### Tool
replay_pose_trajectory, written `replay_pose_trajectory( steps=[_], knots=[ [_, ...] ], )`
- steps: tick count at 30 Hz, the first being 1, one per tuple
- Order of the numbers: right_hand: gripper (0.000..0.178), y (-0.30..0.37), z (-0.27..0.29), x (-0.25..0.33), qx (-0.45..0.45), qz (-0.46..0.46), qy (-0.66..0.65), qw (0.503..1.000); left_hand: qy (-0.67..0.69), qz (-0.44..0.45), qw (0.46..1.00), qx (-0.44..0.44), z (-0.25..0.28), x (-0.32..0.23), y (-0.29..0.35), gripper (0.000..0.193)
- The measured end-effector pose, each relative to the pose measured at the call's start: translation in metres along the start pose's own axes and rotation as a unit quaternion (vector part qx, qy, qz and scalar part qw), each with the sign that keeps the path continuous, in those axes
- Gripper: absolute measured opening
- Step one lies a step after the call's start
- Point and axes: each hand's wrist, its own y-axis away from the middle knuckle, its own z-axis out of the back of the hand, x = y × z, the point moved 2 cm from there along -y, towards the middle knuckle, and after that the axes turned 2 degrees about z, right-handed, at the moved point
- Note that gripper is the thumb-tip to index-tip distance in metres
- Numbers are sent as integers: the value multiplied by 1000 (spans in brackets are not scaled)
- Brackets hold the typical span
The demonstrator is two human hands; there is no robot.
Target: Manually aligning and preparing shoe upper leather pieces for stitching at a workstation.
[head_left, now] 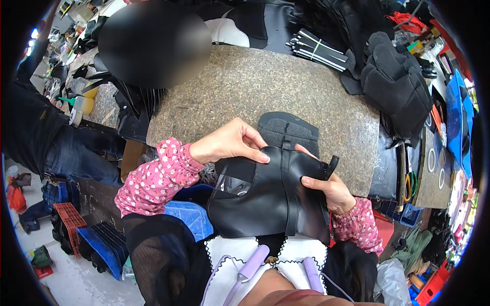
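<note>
A shiny black leather-like piece (255,204) is at the front edge of the speckled grey-brown board (344,122), in the left hand (229,145) and the right hand (334,193). On the board, near that edge, lies a flat dark-grey felt piece (290,128). By the board's back edge is a tied bundle of black-and-white strips (316,50). Right of the board is a pile of curved black cloth pieces (393,81). Left of the board is a yellow plastic bottle (84,105)

Right grip (336,192) partly behind black piece (266,201)
</note>
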Motion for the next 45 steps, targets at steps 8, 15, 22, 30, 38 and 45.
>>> replay_pose_trajectory(
  steps=[8, 15, 22, 30, 38, 45],
  knots=[
    [75, 1, -3, 12, -44, 36, 10, 998, -57, -47, 997, 4, 8, -11, -14, 30],
    [51, 2, 9, 5, -94, -16, 10, 995, -8, -39, 999, 26, 7, 6, -13, 28],
    [45, 8, 15, 4, -74, 6, 14, 997, 30, -62, 979, 190, -4, 13, -19, 43],
    [53, -6, -9, 9, 9, 62, 111, 992, -132, -75, 984, 97, 6, 3, -3, 39],
    [50, -5, 13, -8, -22, 72, 107, 991, -8, 26, 997, 67, -8, -6, 4, 38],
    [60, -4, 20, -11, -54, 123, 197, 971, -15, 19, 997, 68, -12, -15, -4, 38]
  ],
)
